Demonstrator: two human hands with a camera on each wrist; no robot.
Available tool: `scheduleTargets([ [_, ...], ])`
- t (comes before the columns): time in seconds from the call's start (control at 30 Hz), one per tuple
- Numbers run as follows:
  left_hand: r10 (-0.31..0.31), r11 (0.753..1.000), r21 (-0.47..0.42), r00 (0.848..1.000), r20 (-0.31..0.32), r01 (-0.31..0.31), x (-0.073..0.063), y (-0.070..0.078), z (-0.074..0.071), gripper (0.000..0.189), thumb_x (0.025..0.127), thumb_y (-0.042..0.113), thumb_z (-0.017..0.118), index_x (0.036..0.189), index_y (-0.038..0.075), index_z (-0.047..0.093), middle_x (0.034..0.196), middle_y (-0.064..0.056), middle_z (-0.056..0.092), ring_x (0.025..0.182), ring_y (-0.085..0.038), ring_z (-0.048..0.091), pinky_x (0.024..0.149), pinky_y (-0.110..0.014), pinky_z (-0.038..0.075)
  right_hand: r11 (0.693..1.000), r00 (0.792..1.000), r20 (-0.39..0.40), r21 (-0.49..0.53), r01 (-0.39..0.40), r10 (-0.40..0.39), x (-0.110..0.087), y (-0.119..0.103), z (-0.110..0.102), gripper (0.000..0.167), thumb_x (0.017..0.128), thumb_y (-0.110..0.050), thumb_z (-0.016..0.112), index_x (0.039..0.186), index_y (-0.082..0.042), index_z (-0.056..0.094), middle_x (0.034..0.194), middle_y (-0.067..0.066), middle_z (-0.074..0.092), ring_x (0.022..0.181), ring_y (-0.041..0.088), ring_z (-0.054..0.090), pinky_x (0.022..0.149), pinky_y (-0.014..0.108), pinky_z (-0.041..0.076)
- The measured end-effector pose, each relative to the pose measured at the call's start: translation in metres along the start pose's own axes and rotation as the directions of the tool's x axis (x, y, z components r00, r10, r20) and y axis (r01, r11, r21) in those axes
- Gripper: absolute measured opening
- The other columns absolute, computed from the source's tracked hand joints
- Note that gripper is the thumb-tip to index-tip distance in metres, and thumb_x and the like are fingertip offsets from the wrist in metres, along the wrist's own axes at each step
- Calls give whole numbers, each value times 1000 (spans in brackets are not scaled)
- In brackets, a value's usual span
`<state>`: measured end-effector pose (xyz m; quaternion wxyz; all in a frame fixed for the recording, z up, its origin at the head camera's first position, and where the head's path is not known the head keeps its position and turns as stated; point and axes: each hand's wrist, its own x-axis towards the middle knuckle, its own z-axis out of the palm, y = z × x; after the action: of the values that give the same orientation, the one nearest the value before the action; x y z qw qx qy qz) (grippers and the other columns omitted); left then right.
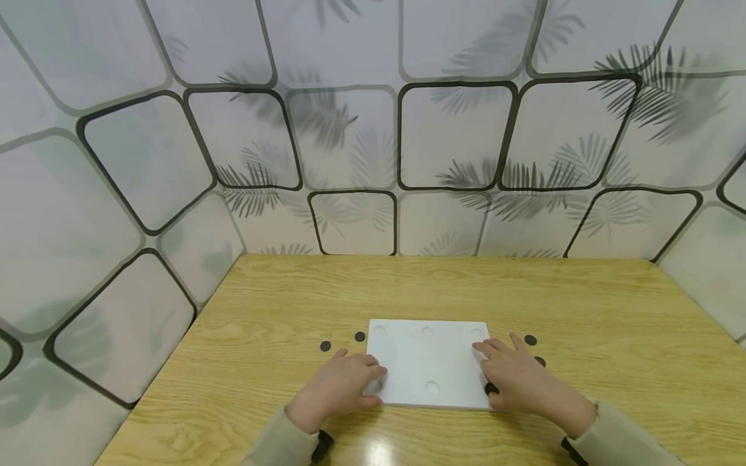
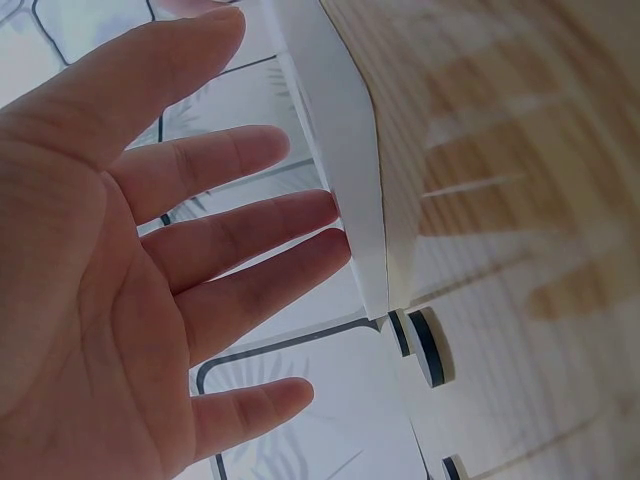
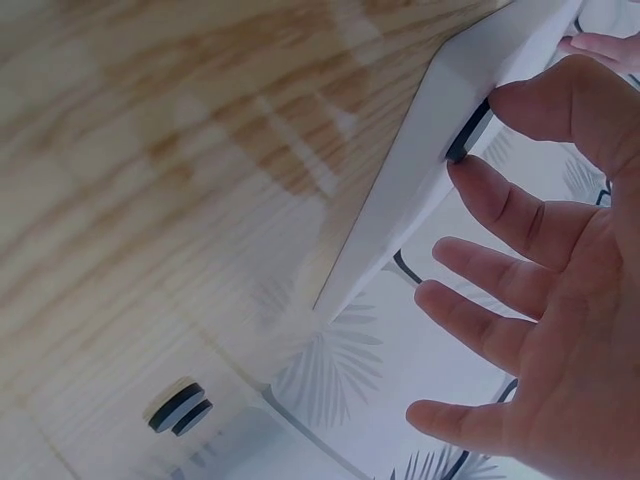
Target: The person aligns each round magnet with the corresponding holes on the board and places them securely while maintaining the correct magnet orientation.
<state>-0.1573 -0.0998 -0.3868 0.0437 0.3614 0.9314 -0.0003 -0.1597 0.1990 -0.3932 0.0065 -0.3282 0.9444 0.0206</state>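
Note:
A white rectangular board (image 1: 431,362) with shallow round recesses lies on the table. My right hand (image 1: 519,378) is at the board's right side, pinching a black disc (image 3: 472,130) between thumb and index finger, against or just over the board. Its other fingers are spread apart. My left hand (image 1: 344,382) rests at the board's left edge, fingers extended. In the left wrist view two fingertips (image 2: 335,245) touch the board (image 2: 355,170), and nothing is held. Part of the board's right edge is hidden by my right hand.
Two black discs, one nearer the board (image 1: 360,336) and one farther out (image 1: 326,346), lie left of it. Two more lie to the right, one farther back (image 1: 530,340), the other partly behind my hand (image 1: 540,361). A patterned curtain (image 1: 350,142) surrounds the wooden table (image 1: 280,291).

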Motion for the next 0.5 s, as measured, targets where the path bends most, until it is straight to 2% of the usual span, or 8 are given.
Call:
scheduleTargets([
  [0.5,7,1000,7,1000,-9,-7,0,-1,2,42,77,43,64,111,19,60,107,4,58,98,-13,53,86,-45,39,999,999,26,-9,-33,34,0,-4,-2,26,64,-15,68,53,-19,44,119,14,49,110,34,43,84,67,23],
])
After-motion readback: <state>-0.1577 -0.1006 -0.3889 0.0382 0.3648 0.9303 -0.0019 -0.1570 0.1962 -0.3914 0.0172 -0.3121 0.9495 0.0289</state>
